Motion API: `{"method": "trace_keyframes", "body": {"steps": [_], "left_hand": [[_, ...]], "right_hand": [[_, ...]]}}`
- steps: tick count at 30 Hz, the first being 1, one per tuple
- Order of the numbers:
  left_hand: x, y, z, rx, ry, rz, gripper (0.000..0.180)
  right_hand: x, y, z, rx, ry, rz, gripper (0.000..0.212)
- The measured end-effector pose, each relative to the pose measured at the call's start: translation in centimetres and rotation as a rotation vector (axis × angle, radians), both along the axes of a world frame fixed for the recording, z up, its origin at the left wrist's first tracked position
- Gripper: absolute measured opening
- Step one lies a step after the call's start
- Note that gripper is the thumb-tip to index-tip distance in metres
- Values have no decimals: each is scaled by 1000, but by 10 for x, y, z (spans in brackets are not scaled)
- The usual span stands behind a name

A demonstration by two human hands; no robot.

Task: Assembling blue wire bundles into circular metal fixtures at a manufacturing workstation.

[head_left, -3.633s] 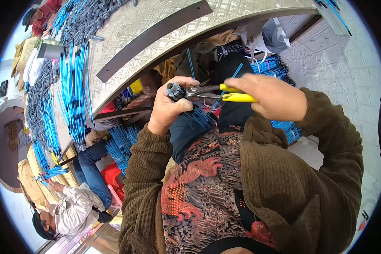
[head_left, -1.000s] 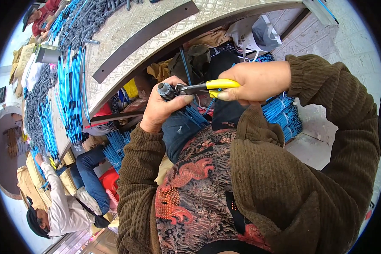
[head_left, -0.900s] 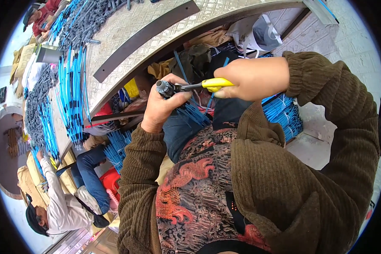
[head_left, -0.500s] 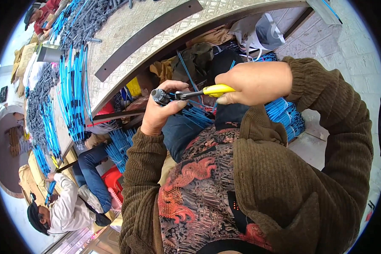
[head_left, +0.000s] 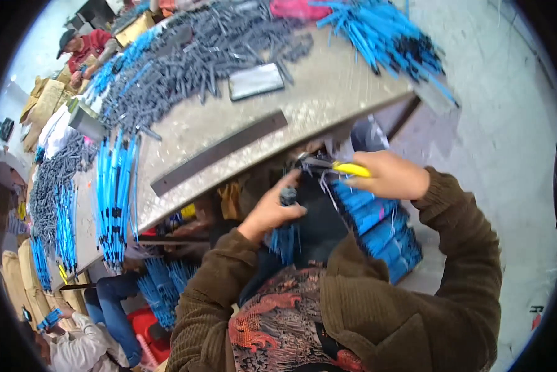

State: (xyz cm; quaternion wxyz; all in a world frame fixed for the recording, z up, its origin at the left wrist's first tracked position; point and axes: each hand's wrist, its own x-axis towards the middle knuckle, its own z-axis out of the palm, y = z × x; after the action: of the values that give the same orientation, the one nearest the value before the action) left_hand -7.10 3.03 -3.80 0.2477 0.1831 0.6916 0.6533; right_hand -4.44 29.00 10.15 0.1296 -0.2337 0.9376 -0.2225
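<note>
In my right hand (head_left: 387,177) is a pair of pliers with yellow handles (head_left: 351,168); my fingers are closed round them. Their metal jaws (head_left: 315,162) point left, just above my left fingertips, and blur hides whether they grip anything. A ribbed dark grey plastic part (head_left: 288,196) sits between the thumb and forefinger of my left hand (head_left: 272,208). Just below that hand, over my lap, hangs a cluster of thin blue rods (head_left: 285,243); whether they join the grey part is unclear.
Heaped grey plastic parts (head_left: 192,53) cover much of the table (head_left: 328,80). A dark metal bar (head_left: 219,152) lies along its near edge, and blue rods (head_left: 116,198) lie at left. Tied blue bundles (head_left: 384,232) stand by my right knee. A co-worker (head_left: 89,344) sits at lower left.
My view has swung up, showing more of the table. The pliers have come away from the grey part and now stand above it. My left hand has turned, thumb now to the right.
</note>
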Motion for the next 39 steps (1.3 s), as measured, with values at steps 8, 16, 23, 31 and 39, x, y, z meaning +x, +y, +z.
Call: {"method": "trace_keyframes", "body": {"steps": [8, 16, 23, 31, 39], "left_hand": [[8, 21, 11, -80, -29, -264, 19], [44, -111, 32, 218, 1, 598, 20], [93, -176, 84, 752, -23, 1052, 21], [116, -147, 105, 1045, -129, 983, 22], [125, -124, 17, 1063, -405, 1076, 22]], "right_hand": [[-81, 63, -43, 67, 531, -452, 26], [-118, 35, -46, 23, 970, -145, 38], [-60, -31, -87, -361, 571, 515, 57], [1, -127, -109, -813, 162, 572, 72], [55, -173, -63, -1262, 230, 564, 52]]}}
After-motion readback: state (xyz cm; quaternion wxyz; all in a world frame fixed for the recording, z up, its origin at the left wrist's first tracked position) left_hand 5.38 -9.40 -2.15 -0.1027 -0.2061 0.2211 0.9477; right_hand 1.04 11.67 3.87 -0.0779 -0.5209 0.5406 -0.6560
